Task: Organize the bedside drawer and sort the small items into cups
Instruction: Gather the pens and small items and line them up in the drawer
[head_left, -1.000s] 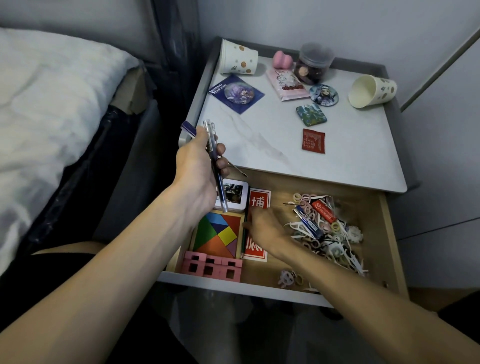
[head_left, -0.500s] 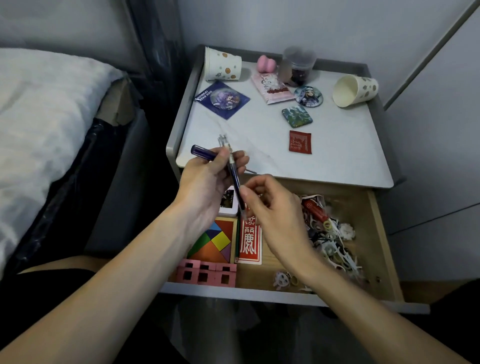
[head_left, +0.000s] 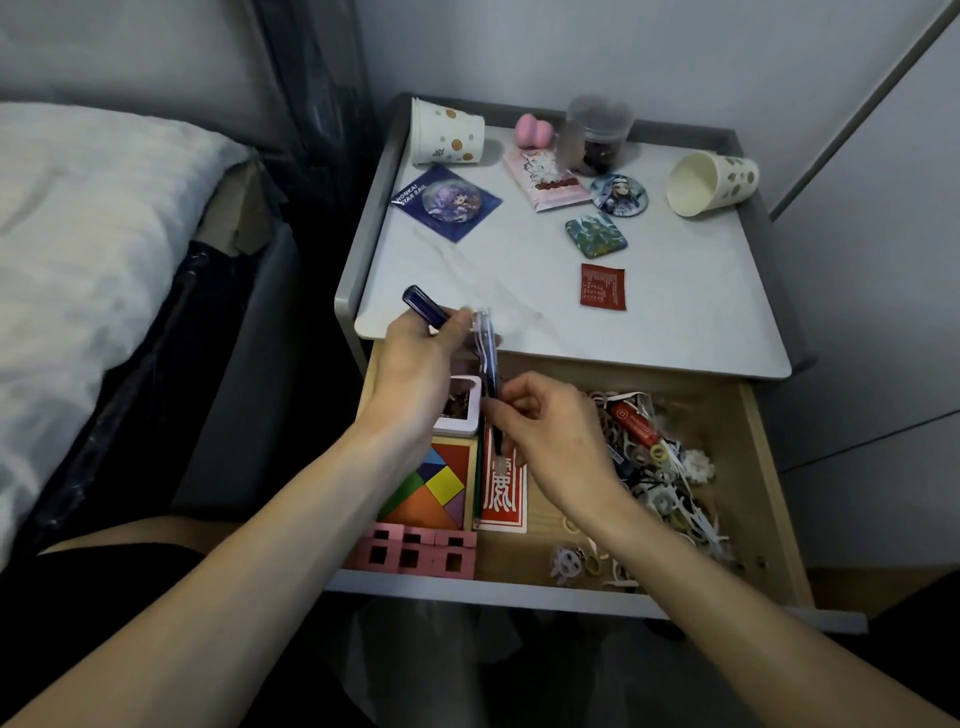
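Above the open bedside drawer (head_left: 761, 457), a person's left hand (head_left: 415, 379) grips two pens (head_left: 488, 364), fingers curled round them, while the right hand (head_left: 556, 436) pinches the lower end of one. On the counter (head_left: 519, 270) behind, one paper cup (head_left: 449, 132) sits back left; a second cup (head_left: 711, 182) lies on its side at the right.

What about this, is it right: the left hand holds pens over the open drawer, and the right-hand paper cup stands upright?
Not quite: in the head view the right-hand paper cup lies on its side on the nightstand top. The left hand does hold pens over the open drawer.
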